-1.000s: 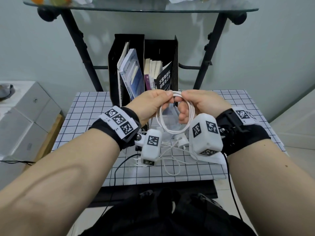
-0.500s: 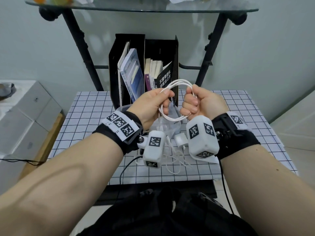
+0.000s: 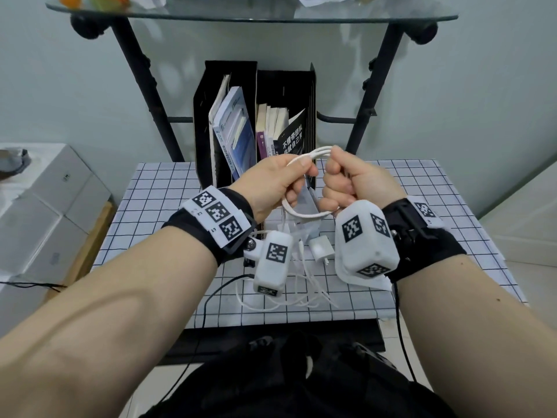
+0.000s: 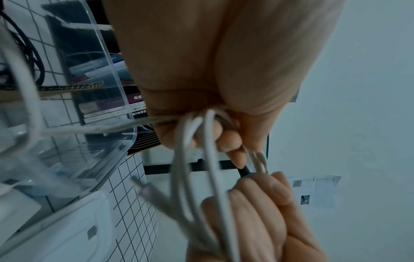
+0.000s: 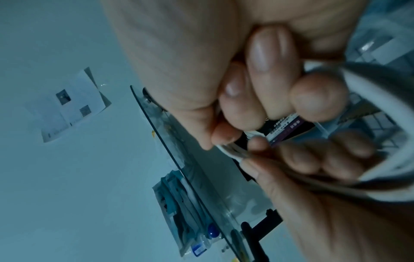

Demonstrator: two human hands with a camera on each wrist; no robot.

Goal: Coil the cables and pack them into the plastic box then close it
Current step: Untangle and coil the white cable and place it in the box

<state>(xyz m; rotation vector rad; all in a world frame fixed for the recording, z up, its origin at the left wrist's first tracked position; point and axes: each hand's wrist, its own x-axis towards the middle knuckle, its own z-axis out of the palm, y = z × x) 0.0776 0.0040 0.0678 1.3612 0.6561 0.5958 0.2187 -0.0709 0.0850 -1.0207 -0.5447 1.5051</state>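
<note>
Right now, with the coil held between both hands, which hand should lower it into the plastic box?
Left, probably. The left hand pinches the white cable coil together in its grip, and the plastic box lies next to it. The right hand only holds the coil's far side.

Place: looking like a home study corner or small home office, not a lab or workshop.
Desk: a small table (image 3: 168,188) wearing a white cloth with a black grid is standing against a plain pale wall (image 3: 482,86).
Reading matter: a black file holder (image 3: 229,86) at the table's back is holding books and booklets (image 3: 235,131) upright, one cover showing Chinese print.
Shelf: a glass shelf (image 3: 241,16) on black metal legs is spanning above the table, carrying papers and packets.
Storage: white cardboard boxes (image 3: 45,200) are sitting stacked at the left side.
Wall: printed sheets (image 5: 67,104) are hanging taped to it.
Floor: pale tiles are showing below the table edge.
</note>
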